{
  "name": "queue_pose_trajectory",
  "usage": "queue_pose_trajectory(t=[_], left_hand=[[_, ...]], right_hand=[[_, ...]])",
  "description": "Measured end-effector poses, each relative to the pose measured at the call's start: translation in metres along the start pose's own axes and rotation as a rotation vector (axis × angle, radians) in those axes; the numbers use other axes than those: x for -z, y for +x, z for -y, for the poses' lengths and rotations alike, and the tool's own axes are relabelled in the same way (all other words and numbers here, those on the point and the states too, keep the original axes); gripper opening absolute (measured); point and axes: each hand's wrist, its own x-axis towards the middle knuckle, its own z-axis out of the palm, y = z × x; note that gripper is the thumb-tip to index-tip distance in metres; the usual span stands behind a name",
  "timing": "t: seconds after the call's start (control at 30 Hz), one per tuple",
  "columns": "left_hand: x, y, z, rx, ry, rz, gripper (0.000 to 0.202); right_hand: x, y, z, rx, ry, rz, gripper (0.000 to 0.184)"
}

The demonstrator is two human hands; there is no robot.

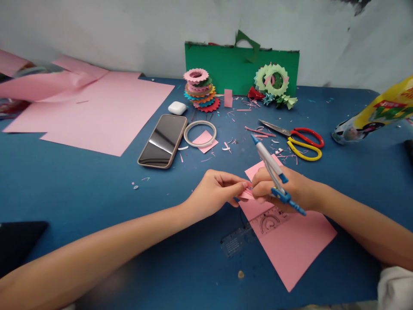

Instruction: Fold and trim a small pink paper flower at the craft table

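Observation:
My left hand [214,191] pinches a small folded piece of pink paper [246,194] between thumb and fingers. Meeting it from the right, my right hand [290,187] has its fingers closed around a blue and white drawing compass [272,165], which slants across the hand; its fingertips touch the pink piece. What the compass's point does is hidden by the fingers. Beneath my right hand lies a larger pink sheet [293,254], with a clear ruler [237,241] partly on it, marked with a protractor scale.
Red and yellow scissors [293,137] lie behind my right hand among paper scraps. A phone [163,141], a white earbud case [177,108] and a tape roll [200,134] are at left. Zigzag paper rings [201,92] stand before a green board [232,69]. A yellow bottle [380,110] is right; pink sheets [106,112] far left.

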Motion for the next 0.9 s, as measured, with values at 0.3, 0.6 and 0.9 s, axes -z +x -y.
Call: queue_pose_trajectory(t=[0.3,0.6,0.9], left_hand=[[0.0,-0.001,0.002,-0.066,0.039,-0.054,0.026],[0.001,-0.003,0.01,-0.162,0.125,-0.022,0.024],[0.001,0.0,0.009,-0.091,0.05,0.038,0.029]], right_hand=[[-0.001,0.004,0.003,-0.163,0.349,-0.315,0.017],[0.02,0.002,0.0,-0.595,0.03,-0.323,0.035],[0.034,-0.011,-0.019,-1.014,-0.594,0.249,0.035]])
